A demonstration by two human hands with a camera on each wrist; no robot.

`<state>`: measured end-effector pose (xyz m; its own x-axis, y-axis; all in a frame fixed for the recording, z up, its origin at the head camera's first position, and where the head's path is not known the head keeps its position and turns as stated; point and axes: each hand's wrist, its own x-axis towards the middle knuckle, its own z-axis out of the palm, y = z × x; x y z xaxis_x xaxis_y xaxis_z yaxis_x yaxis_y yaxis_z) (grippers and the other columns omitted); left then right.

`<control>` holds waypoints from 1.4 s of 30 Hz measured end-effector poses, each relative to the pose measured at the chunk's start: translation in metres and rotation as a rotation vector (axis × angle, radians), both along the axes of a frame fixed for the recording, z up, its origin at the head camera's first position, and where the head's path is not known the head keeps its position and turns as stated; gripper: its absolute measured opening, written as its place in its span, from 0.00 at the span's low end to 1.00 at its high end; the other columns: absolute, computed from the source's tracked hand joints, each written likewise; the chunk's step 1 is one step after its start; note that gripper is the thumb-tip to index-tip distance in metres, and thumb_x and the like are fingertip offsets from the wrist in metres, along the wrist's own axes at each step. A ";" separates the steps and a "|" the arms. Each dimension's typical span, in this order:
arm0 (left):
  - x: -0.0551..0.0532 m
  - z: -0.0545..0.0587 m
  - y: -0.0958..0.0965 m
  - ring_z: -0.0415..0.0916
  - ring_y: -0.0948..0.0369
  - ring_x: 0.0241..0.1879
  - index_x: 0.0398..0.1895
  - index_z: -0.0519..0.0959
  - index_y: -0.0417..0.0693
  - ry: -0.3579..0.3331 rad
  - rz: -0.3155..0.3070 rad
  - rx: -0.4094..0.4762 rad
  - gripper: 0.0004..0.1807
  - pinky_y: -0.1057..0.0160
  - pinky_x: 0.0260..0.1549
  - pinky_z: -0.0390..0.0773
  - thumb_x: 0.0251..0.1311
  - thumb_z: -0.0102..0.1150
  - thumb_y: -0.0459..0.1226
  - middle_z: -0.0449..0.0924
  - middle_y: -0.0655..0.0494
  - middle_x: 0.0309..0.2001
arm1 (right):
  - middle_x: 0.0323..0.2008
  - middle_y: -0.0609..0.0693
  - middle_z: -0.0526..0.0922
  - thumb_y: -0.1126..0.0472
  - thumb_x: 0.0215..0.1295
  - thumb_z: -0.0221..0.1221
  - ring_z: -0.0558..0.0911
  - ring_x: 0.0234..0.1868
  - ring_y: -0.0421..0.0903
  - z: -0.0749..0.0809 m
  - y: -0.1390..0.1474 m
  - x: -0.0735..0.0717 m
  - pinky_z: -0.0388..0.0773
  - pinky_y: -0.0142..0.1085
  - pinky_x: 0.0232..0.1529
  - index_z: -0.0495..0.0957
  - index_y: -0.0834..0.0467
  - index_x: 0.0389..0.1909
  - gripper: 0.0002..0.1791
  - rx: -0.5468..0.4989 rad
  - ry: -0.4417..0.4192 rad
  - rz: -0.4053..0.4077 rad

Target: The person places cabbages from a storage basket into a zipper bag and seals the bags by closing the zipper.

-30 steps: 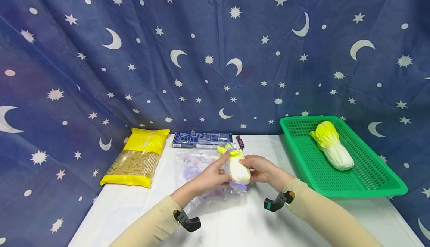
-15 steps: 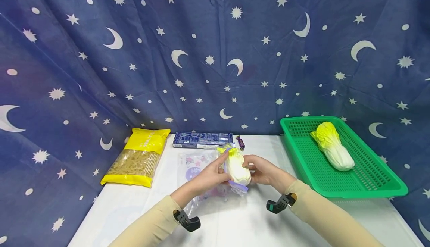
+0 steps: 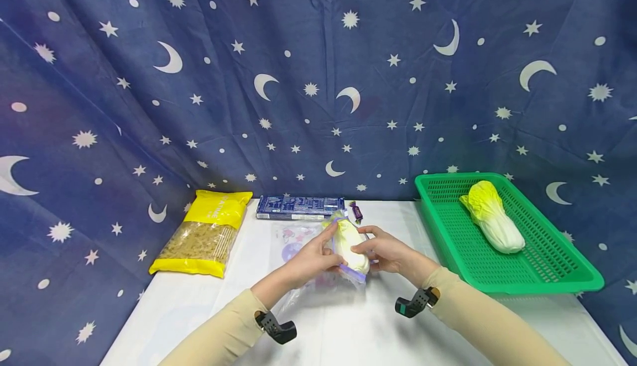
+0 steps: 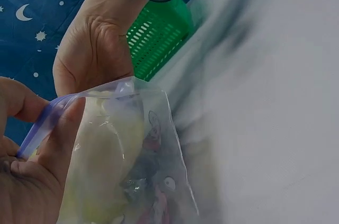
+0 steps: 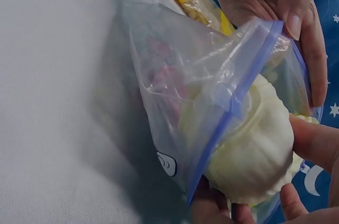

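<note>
A pale napa cabbage (image 3: 348, 247) is partly inside a clear zip bag (image 5: 159, 70) with a purple seal. Its rounded white base shows at the bag's mouth in the right wrist view. My right hand (image 3: 388, 250) holds the cabbage near the base, thumb on one side and several fingers beneath, some of them behind the plastic. My left hand (image 3: 313, 258) pinches the bag's rim, keeping the mouth apart around the cabbage. Through the plastic, the left wrist view shows the cabbage (image 4: 103, 155) inside. Its leafy end is mostly hidden in the head view.
A green basket (image 3: 542, 283) at the right holds another napa cabbage (image 3: 497, 225). A yellow pasta bag (image 3: 201, 233) lies at the left. Behind the hands are a flat blue package (image 3: 298, 207) and a small purple wrapped candy (image 3: 356, 212). A star-patterned curtain (image 3: 318, 67) hangs behind the table.
The cabbage has gone further into the bag, and the purple rim now lies around it. The right hand has shifted slightly left with it; the left hand keeps its place on the rim.
</note>
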<state>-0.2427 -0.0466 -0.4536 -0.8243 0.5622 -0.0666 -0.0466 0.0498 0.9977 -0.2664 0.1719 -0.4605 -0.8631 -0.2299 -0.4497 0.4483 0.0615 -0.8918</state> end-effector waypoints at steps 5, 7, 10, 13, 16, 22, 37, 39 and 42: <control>0.000 0.002 0.000 0.81 0.60 0.30 0.84 0.39 0.45 0.010 -0.012 0.026 0.53 0.61 0.41 0.86 0.61 0.58 0.25 0.82 0.47 0.27 | 0.48 0.63 0.77 0.63 0.60 0.71 0.80 0.41 0.52 0.002 -0.004 0.003 0.79 0.43 0.39 0.56 0.57 0.72 0.44 0.073 0.065 0.039; 0.000 0.003 0.000 0.81 0.61 0.31 0.83 0.39 0.44 0.018 -0.014 0.035 0.52 0.61 0.41 0.86 0.60 0.58 0.24 0.82 0.46 0.29 | 0.48 0.63 0.77 0.61 0.60 0.71 0.80 0.42 0.52 0.003 -0.005 0.004 0.79 0.43 0.40 0.56 0.56 0.71 0.44 0.098 0.074 0.047; -0.001 0.003 -0.002 0.82 0.61 0.32 0.83 0.40 0.43 0.021 -0.012 0.034 0.52 0.61 0.41 0.86 0.60 0.58 0.24 0.84 0.44 0.33 | 0.51 0.64 0.75 0.60 0.60 0.71 0.81 0.43 0.53 0.004 -0.006 0.005 0.79 0.42 0.39 0.57 0.56 0.71 0.43 0.100 0.072 0.041; -0.001 0.002 -0.004 0.82 0.60 0.33 0.83 0.40 0.44 0.013 -0.008 0.035 0.52 0.62 0.40 0.86 0.61 0.58 0.25 0.83 0.41 0.43 | 0.55 0.63 0.71 0.62 0.60 0.67 0.80 0.42 0.55 0.004 -0.005 0.005 0.79 0.40 0.35 0.60 0.57 0.69 0.38 0.078 0.053 0.017; -0.001 0.000 -0.004 0.82 0.60 0.34 0.84 0.39 0.45 0.004 -0.009 0.041 0.52 0.64 0.38 0.85 0.61 0.58 0.25 0.71 0.38 0.66 | 0.56 0.62 0.67 0.66 0.55 0.61 0.77 0.42 0.54 0.003 -0.004 0.006 0.78 0.39 0.34 0.63 0.56 0.69 0.37 0.058 0.037 -0.002; 0.001 0.002 -0.003 0.82 0.60 0.35 0.84 0.40 0.45 0.015 0.005 0.034 0.52 0.63 0.40 0.86 0.61 0.57 0.24 0.66 0.42 0.71 | 0.49 0.60 0.72 0.71 0.55 0.62 0.76 0.39 0.51 0.003 -0.005 0.009 0.79 0.40 0.36 0.67 0.57 0.69 0.37 0.072 0.090 0.017; -0.001 0.001 -0.008 0.84 0.58 0.42 0.84 0.41 0.47 0.020 0.053 0.034 0.50 0.60 0.45 0.86 0.62 0.56 0.26 0.75 0.38 0.61 | 0.52 0.62 0.78 0.60 0.64 0.68 0.81 0.48 0.53 0.005 0.002 0.012 0.86 0.48 0.46 0.74 0.61 0.66 0.30 0.225 0.336 0.054; -0.002 0.001 -0.008 0.83 0.58 0.42 0.84 0.41 0.46 0.021 0.061 0.045 0.51 0.60 0.44 0.86 0.62 0.56 0.26 0.79 0.35 0.55 | 0.52 0.61 0.79 0.60 0.67 0.65 0.81 0.50 0.55 0.005 0.004 0.014 0.85 0.49 0.47 0.77 0.63 0.61 0.24 0.278 0.393 -0.019; -0.001 0.001 -0.009 0.83 0.59 0.41 0.84 0.40 0.45 0.019 0.069 0.075 0.51 0.61 0.43 0.86 0.61 0.57 0.26 0.73 0.34 0.62 | 0.52 0.60 0.79 0.64 0.67 0.61 0.80 0.51 0.55 0.000 0.008 0.018 0.84 0.49 0.48 0.79 0.65 0.52 0.15 0.327 0.433 -0.118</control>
<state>-0.2437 -0.0558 -0.4524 -0.8620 0.5068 -0.0101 -0.0280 -0.0278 0.9992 -0.2489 0.1794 -0.4604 -0.9964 -0.0287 -0.0800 0.0656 0.3380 -0.9388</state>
